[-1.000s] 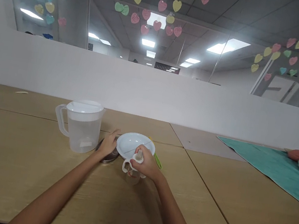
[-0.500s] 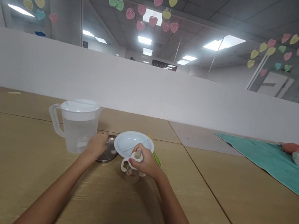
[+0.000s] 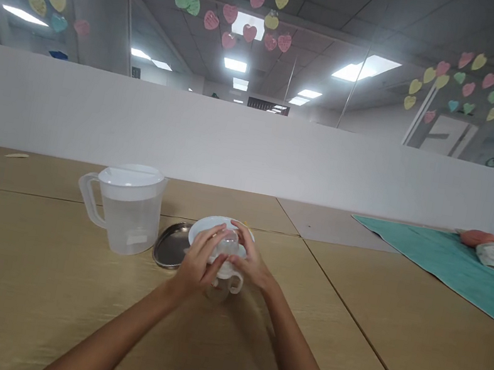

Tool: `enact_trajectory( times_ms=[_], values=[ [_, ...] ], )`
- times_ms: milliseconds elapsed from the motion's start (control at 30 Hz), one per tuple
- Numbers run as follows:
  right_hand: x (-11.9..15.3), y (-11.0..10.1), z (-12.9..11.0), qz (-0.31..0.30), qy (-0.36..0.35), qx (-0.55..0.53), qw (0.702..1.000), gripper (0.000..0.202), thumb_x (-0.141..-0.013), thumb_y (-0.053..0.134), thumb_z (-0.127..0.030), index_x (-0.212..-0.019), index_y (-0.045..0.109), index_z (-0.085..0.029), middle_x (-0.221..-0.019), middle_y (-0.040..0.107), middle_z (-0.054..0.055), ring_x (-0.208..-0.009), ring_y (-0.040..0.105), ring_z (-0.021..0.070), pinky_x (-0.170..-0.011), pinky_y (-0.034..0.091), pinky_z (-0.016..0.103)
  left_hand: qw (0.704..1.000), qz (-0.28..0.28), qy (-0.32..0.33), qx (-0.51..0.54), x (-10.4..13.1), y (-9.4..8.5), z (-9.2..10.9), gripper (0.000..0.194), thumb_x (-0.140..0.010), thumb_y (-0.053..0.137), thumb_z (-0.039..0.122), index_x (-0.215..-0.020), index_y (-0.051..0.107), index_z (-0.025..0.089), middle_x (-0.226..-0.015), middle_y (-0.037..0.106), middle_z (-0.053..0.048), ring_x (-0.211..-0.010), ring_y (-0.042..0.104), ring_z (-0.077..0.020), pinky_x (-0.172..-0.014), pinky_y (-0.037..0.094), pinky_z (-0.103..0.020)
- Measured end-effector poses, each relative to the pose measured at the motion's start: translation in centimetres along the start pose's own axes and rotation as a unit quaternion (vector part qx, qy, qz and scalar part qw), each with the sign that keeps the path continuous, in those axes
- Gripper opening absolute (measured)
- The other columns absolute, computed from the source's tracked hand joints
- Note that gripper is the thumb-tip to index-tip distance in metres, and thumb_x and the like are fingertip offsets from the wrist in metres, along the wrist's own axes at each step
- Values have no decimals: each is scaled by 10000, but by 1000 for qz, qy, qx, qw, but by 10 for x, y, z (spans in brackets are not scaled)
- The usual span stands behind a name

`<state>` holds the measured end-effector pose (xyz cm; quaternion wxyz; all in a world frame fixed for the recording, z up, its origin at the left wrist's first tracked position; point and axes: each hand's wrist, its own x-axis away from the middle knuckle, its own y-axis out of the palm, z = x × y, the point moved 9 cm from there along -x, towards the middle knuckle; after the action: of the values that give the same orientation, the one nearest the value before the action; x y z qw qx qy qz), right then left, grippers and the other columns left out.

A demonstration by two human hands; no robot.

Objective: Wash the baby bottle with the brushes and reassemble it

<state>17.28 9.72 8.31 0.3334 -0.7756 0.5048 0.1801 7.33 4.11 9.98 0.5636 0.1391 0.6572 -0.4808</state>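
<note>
A baby bottle (image 3: 219,290) with white side handles stands upright on the table, close in front of me. A clear domed cap (image 3: 229,244) sits over its top, between my two hands. My left hand (image 3: 198,266) grips the cap from the left, fingers curved round it. From the right, my right hand (image 3: 254,267) holds it too, thumb low and fingers over the far side. My fingers partly hide the bottle's collar and teat. Right behind is a white plate (image 3: 204,225), partly covered by my hands. A round metal tray (image 3: 169,246) lies left of the plate.
A lidded clear pitcher (image 3: 134,216) with liquid stands left of the tray. On the right lies a teal cloth (image 3: 435,256) with a doll-like figure (image 3: 480,240) on it. A white wall (image 3: 253,148) borders the wooden table's (image 3: 42,289) far side.
My left hand has left the metal tray with the clear cap and come right, onto the bottle top. My right hand has shifted from the bottle's collar to the cap. The bottle has turned slightly.
</note>
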Motion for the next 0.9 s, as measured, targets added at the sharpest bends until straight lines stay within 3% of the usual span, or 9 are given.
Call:
enact_trajectory(
  times_ms=[133,267,500,900],
  values=[
    [1,-5,-7,59,-42,-2,997,525,-816,461,-527,-1231,417,-209,-1060,561,64,-1009,523,209,-911,388,349,996,-48,74,18,10,21,10,560,-868,424,210,-1380,199,174,-1303,436,-157,-1213,400,-271,-960,385,-469],
    [7,1,-13,114,-56,96,987,296,-829,479,-393,-1056,509,-205,-1030,580,54,-957,541,193,-868,411,316,999,-12,37,29,20,25,0,611,-850,450,206,-1383,153,172,-1306,412,-166,-1223,384,-267,-973,379,-459],
    [13,-2,-7,158,-47,167,972,366,-747,580,-375,-1031,431,-198,-957,538,48,-874,526,181,-790,426,304,994,-16,-63,82,25,29,-11,471,-858,422,234,-1304,282,182,-1245,426,-135,-1173,406,-258,-984,361,-431],
    [9,1,-27,146,-105,220,959,272,-746,555,-350,-933,452,-181,-875,497,39,-799,492,163,-709,421,293,988,-41,-102,108,30,34,-21,437,-846,466,307,-1254,342,211,-1127,400,-99,-1030,450,-222,-856,436,-390]
  ],
)
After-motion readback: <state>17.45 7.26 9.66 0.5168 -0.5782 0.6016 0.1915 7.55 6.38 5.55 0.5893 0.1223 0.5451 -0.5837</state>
